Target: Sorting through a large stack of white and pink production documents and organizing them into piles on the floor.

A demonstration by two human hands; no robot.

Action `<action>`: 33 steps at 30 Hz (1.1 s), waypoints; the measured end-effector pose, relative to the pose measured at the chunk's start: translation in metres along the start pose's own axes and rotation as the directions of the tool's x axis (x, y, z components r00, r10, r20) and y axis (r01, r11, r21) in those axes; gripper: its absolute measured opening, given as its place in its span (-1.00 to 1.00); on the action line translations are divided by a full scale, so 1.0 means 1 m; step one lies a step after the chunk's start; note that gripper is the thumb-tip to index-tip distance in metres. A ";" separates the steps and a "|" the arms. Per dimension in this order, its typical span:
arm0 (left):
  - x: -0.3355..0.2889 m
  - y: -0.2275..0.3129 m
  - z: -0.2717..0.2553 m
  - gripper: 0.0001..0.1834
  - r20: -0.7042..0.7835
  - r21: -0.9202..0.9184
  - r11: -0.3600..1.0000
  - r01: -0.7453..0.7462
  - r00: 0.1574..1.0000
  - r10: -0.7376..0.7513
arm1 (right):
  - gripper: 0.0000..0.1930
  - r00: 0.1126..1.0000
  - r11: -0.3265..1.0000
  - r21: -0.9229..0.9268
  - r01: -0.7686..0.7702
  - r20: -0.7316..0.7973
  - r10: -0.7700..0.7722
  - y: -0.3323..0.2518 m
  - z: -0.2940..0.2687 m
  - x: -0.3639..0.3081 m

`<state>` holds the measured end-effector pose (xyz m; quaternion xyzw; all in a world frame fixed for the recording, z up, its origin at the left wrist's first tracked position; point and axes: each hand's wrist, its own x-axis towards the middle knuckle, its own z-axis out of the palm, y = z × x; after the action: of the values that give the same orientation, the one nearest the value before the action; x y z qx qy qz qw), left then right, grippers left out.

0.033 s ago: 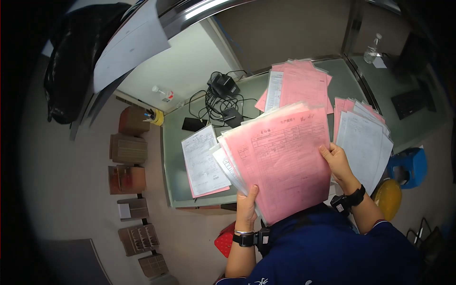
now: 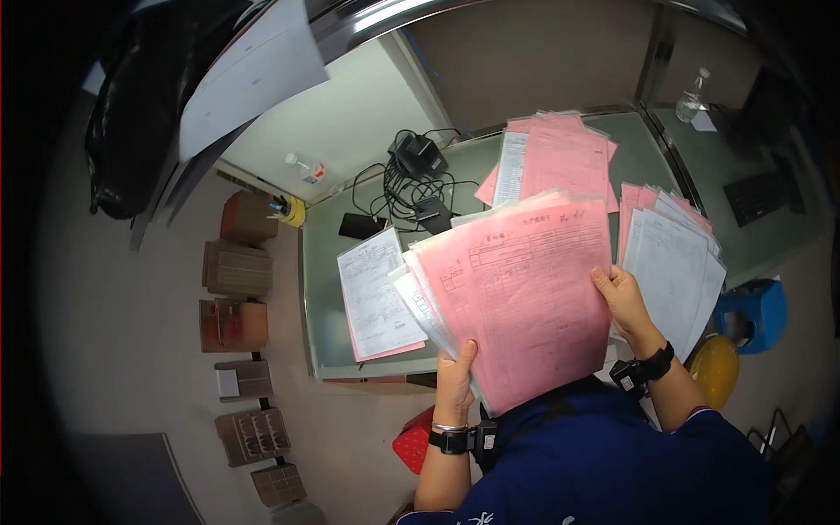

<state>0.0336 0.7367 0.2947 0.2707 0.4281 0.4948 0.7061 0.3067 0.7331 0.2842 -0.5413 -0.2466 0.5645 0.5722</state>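
A stack of pink printed forms (image 2: 534, 297) in clear sleeves is held up in front of me, with white sheets fanned out at its left side. My left hand (image 2: 455, 376) grips the stack's lower left edge, thumb on the front and fingers hidden behind. On the right edge my right hand (image 2: 623, 297) has a similar hold, thumb on top. Beyond the stack lies a pile of pink forms (image 2: 569, 157) on the greenish glass desk (image 2: 328, 337). A white form (image 2: 376, 293) over a pink one rests to the left, and more white and pink sheets (image 2: 669, 271) lie to the right.
Black adapters with tangled cables (image 2: 420, 175), a black phone-like slab (image 2: 361, 227), a pen holder (image 2: 289, 212) and a plastic bottle (image 2: 304, 167) stand along the desk's far left. A blue stool (image 2: 761, 317) is at the right. Cardboard boxes (image 2: 238, 268) line the floor at left.
The view has shifted slightly, so the desk and its surroundings sit a little to the right. Both hands keep their hold on the stack of forms.
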 end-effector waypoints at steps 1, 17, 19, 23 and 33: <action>0.000 0.002 -0.006 -0.54 0.006 -0.006 1.000 0.022 1.000 -0.022 | -0.76 1.000 1.000 -0.009 -0.002 0.025 0.003 0.000 0.004 0.003; -0.014 0.018 -0.056 -0.60 -0.134 -0.092 0.988 -0.122 0.985 0.109 | -0.69 0.910 0.973 -0.079 0.216 -0.344 -0.230 -0.008 -0.115 0.238; -0.016 0.013 -0.048 -0.60 -0.183 -0.077 0.983 -0.167 0.971 0.151 | -0.66 0.907 0.984 -0.169 0.059 -0.403 -0.124 -0.001 -0.146 0.269; -0.018 0.004 -0.027 -0.59 -0.259 -0.112 0.978 -0.178 0.955 0.144 | -0.54 0.653 0.492 -0.869 -0.049 -0.401 -0.642 0.018 -0.115 0.265; 0.024 0.005 0.030 -0.57 -0.156 -0.043 0.992 -0.119 0.982 0.111 | -0.84 0.950 0.962 -0.218 -0.164 0.228 0.214 -0.018 0.011 0.078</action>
<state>0.0611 0.7622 0.3052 0.2376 0.4515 0.5651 0.6483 0.3229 0.8119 0.2782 -0.5410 -0.3180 0.6535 0.4232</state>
